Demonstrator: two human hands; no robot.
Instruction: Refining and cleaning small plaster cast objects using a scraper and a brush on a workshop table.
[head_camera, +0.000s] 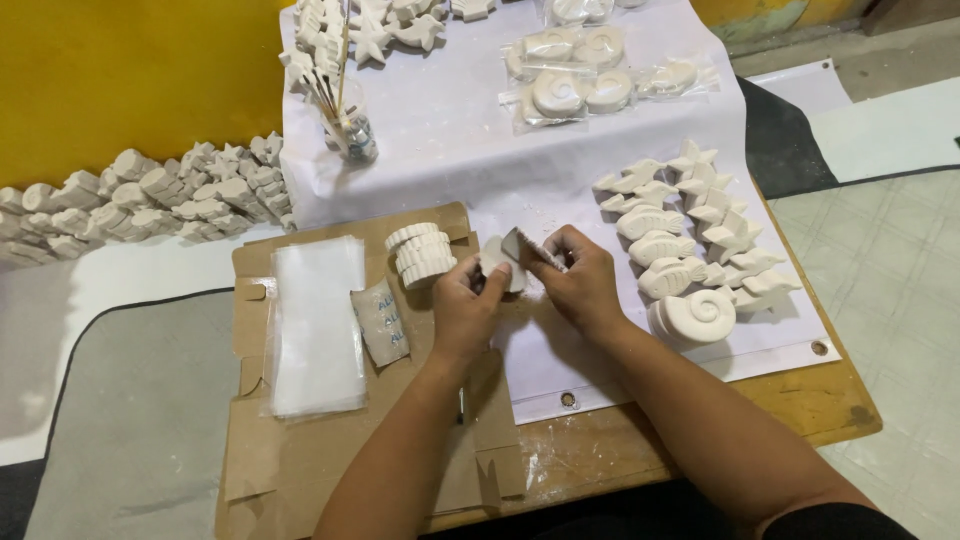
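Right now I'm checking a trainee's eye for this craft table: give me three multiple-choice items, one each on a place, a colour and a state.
1. Where does the stack of clear plastic bags lie?
A on flattened brown cardboard
B on the floor
C in a bucket

2. What colour are the moulded plaster fish figures?
A blue
B white
C red

3. What is the left hand doing?
A resting flat
B holding a white plaster piece
C pointing

Answers: A, bags rest on cardboard; B, all unpainted white; B, fingers grip it while the right hand holds a small flat grey tool.
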